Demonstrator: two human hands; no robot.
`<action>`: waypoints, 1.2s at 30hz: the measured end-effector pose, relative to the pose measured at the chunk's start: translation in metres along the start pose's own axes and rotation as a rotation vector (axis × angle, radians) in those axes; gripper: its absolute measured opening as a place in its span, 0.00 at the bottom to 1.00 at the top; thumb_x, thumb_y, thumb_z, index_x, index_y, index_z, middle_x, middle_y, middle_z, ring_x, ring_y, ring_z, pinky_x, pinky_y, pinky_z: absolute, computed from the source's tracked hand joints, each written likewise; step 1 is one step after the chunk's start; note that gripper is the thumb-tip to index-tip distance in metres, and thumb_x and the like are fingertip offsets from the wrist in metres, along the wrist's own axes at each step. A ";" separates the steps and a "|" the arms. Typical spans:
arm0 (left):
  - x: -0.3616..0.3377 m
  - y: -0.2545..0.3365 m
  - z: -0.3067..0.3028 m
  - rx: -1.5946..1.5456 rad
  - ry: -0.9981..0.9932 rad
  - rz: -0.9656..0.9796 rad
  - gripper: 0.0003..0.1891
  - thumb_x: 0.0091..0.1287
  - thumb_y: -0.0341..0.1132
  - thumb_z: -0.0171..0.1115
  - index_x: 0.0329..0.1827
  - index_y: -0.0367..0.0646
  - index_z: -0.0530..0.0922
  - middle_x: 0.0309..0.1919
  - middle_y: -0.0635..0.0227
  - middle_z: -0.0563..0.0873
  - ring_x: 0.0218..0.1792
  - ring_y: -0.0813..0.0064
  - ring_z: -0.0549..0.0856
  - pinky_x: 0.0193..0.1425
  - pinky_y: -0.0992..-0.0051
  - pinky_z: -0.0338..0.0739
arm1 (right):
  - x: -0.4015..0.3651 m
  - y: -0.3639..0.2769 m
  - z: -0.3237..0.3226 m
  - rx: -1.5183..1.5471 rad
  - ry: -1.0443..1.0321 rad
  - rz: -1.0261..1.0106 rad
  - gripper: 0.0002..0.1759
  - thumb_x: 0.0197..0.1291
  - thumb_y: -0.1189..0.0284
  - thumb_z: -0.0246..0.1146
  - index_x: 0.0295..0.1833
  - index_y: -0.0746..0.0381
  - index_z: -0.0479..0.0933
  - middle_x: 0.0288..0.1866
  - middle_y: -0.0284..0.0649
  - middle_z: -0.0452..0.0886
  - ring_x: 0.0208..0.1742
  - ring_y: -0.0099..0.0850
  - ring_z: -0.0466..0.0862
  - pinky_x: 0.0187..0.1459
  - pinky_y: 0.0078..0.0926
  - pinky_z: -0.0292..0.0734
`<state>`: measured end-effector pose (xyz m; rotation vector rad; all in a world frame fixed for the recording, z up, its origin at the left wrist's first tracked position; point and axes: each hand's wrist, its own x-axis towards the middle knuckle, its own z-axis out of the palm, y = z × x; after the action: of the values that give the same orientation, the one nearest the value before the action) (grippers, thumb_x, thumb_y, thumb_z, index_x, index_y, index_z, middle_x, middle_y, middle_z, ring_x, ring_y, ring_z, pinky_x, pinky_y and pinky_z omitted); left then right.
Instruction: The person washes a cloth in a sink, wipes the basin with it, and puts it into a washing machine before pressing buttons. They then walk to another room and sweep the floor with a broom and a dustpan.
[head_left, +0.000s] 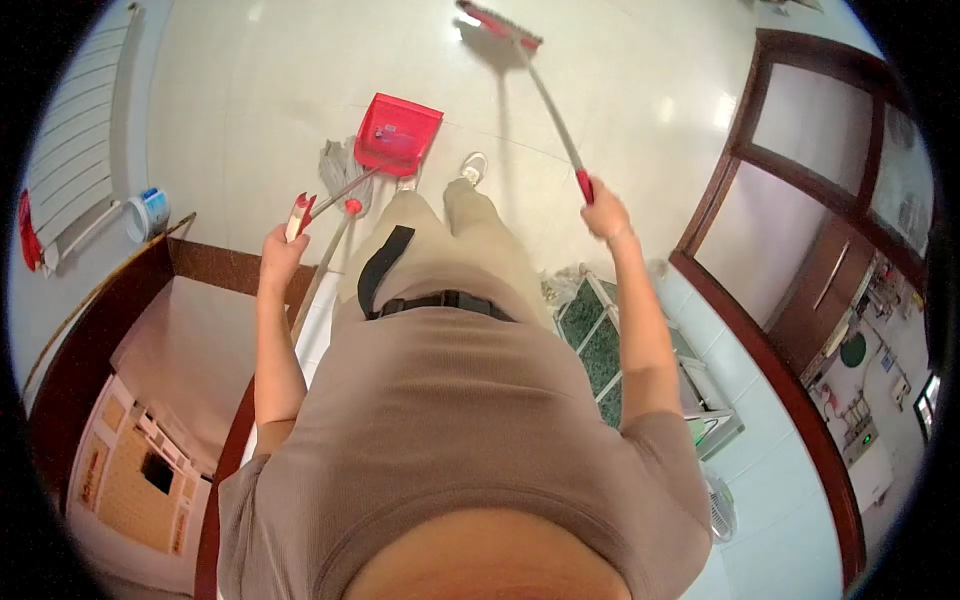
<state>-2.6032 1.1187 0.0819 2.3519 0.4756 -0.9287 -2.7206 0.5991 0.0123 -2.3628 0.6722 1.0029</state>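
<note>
My left hand (281,258) is closed around the red-and-white grip of a long-handled dustpan. The red pan (405,125) is on the floor just ahead of my left shoe, its grey handle slanting back to my hand. My right hand (606,212) grips the red end of a broom (550,103) out to the right. The broom's grey stick runs forward to a red head with bristles, far ahead near the top edge of the view, with its shadow on the tiles.
A grey mop (343,168) lies beside the dustpan, partly behind its handle. At left are a white-and-blue bucket (148,215) and a white slatted panel (82,130) on the wall. A dark-framed glass door (760,200) stands at right, and a green-panelled rack (590,335) is near my right side.
</note>
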 end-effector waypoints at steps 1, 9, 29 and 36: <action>-0.002 0.002 -0.001 -0.002 0.008 -0.012 0.15 0.54 0.35 0.59 0.41 0.34 0.77 0.20 0.72 0.76 0.22 0.81 0.73 0.28 0.78 0.68 | 0.033 -0.011 -0.006 -0.022 0.008 -0.007 0.26 0.47 0.73 0.53 0.57 0.57 0.65 0.42 0.52 0.79 0.44 0.50 0.78 0.47 0.45 0.72; -0.011 0.006 0.007 -0.058 0.031 -0.067 0.13 0.53 0.34 0.59 0.38 0.33 0.78 0.24 0.64 0.81 0.26 0.76 0.78 0.34 0.74 0.72 | 0.237 -0.177 -0.031 -0.003 -0.079 0.088 0.21 0.54 0.70 0.51 0.55 0.62 0.69 0.50 0.47 0.78 0.52 0.41 0.78 0.51 0.38 0.73; -0.019 -0.045 -0.007 0.174 -0.021 -0.038 0.16 0.52 0.37 0.58 0.40 0.35 0.75 0.33 0.47 0.81 0.39 0.51 0.81 0.42 0.62 0.73 | 0.005 -0.116 0.052 0.039 -0.160 -0.097 0.29 0.46 0.74 0.53 0.59 0.56 0.66 0.37 0.50 0.80 0.39 0.45 0.80 0.40 0.40 0.73; -0.035 -0.033 -0.027 0.143 0.001 -0.021 0.14 0.52 0.36 0.58 0.38 0.35 0.76 0.33 0.47 0.81 0.37 0.52 0.81 0.41 0.63 0.73 | 0.128 -0.268 0.094 1.241 -0.744 0.128 0.07 0.56 0.75 0.51 0.39 0.66 0.69 0.17 0.40 0.74 0.11 0.25 0.69 0.12 0.20 0.63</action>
<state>-2.6306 1.1568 0.1107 2.4797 0.4488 -1.0011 -2.5290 0.8277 -0.0783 -0.8131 0.7920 0.9737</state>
